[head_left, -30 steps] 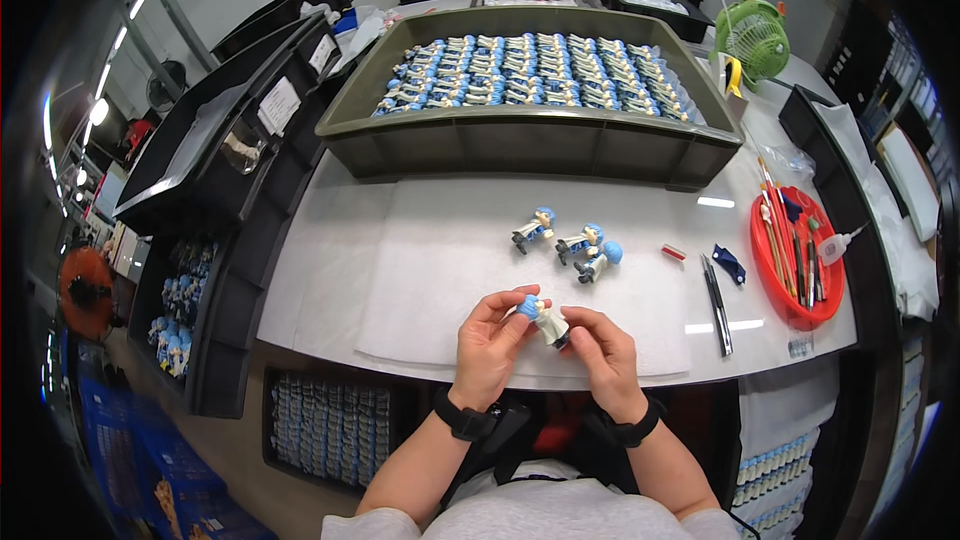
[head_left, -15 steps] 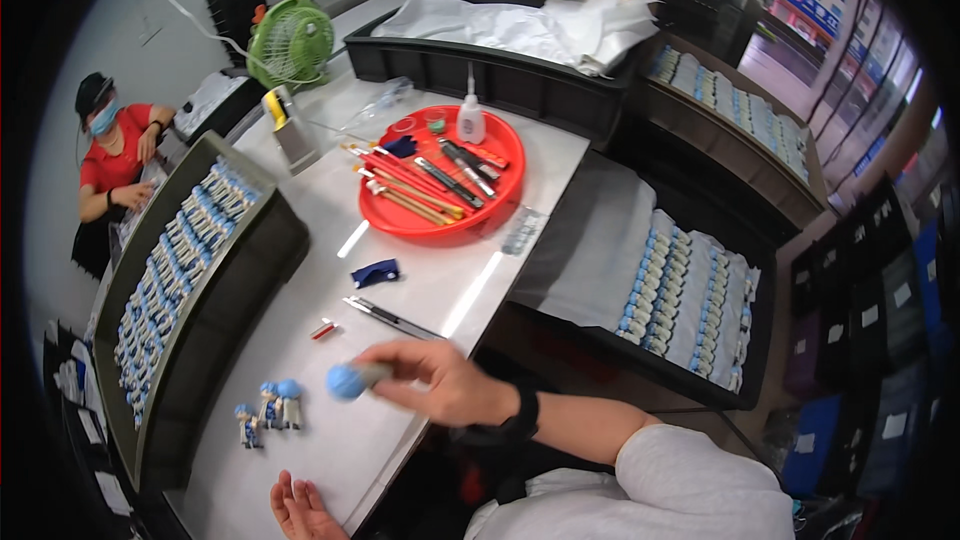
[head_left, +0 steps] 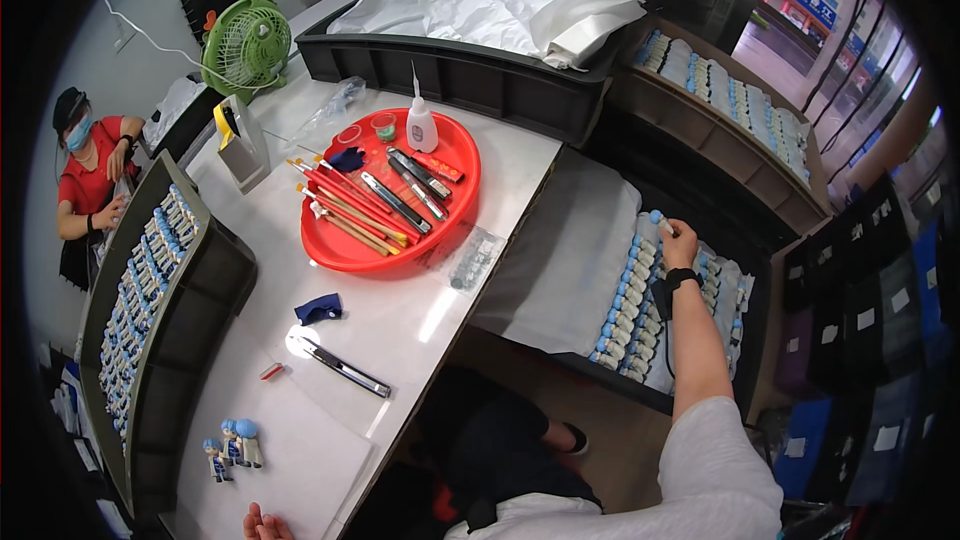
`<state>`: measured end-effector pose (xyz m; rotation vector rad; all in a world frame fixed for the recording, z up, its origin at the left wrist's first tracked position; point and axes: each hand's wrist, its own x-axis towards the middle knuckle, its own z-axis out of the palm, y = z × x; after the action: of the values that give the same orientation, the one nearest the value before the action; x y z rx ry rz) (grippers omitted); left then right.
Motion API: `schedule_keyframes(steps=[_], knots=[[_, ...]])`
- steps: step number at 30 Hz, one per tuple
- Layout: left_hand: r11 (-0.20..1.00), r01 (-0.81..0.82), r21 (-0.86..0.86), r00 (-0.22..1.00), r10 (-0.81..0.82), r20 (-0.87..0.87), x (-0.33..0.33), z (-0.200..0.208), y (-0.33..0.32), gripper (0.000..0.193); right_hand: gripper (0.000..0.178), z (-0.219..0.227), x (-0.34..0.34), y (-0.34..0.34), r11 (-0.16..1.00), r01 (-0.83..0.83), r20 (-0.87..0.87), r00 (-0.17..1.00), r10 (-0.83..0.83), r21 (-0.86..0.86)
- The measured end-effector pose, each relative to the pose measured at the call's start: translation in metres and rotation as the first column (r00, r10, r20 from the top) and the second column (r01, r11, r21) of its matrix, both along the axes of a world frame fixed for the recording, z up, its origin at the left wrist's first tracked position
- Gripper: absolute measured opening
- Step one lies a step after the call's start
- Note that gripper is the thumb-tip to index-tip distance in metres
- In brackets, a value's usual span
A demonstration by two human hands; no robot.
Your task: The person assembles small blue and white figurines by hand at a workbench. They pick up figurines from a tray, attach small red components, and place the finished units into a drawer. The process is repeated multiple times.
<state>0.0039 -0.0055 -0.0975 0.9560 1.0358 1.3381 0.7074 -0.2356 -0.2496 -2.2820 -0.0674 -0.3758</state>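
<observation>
My right hand point(head_left: 679, 246) reaches out over the dark tray point(head_left: 590, 345) on the right, its fingers closed on a small blue-headed figurine point(head_left: 657, 219). Below it, rows of similar blue-and-cream figurines point(head_left: 622, 300) lie on pale cloth. At the lower edge only the fingers of my left hand point(head_left: 264, 522) show, with nothing visible in them; the rest is out of view. Three blue-haired figurines point(head_left: 232, 443) stand or lie close together on the white table, beyond my left hand.
On the table are a red basin point(head_left: 325, 255) of brushes, pens and a bottle, a craft knife point(head_left: 345, 367) and dark blue cloth point(head_left: 319, 309). A tilted figurine tray point(head_left: 190, 340) stands left, a paper-lined bin point(head_left: 450, 75) behind. A co-worker point(head_left: 92, 165) sits far left.
My right hand has moved from above the table, right and away, to the right-hand tray, carrying the figurine. My left hand sits lower in the picture as the view has shifted.
</observation>
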Motion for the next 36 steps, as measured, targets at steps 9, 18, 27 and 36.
schedule_keyframes(steps=[9, 18, 27, 36], knots=[[0.998, -0.063, -0.008, 0.995, 0.062, -0.077, 0.014, 0.007, -0.003, 0.028, 0.025, -0.052, 0.040, -0.007, 0.970, -0.081, -0.113, 0.992, 0.056, -0.229], [0.995, -0.099, 0.029, 0.982, 0.102, -0.156, -0.007, -0.010, -0.005, 0.028, 0.033, -0.085, 0.068, 0.004, 0.878, -0.289, -0.148, 0.957, 0.251, -0.381], [0.999, 0.024, 0.038, 0.979, -0.016, -0.204, 0.022, 0.063, -0.014, 0.018, 0.036, -0.030, 0.032, 0.037, 0.747, -0.445, -0.009, 0.857, 0.516, 0.493], [0.941, 0.335, -0.051, 0.353, -0.176, -0.919, 0.013, 0.112, 0.113, 0.030, 0.028, 0.164, -0.255, 0.152, 0.207, -0.799, 0.183, 0.365, 0.913, 0.564]])
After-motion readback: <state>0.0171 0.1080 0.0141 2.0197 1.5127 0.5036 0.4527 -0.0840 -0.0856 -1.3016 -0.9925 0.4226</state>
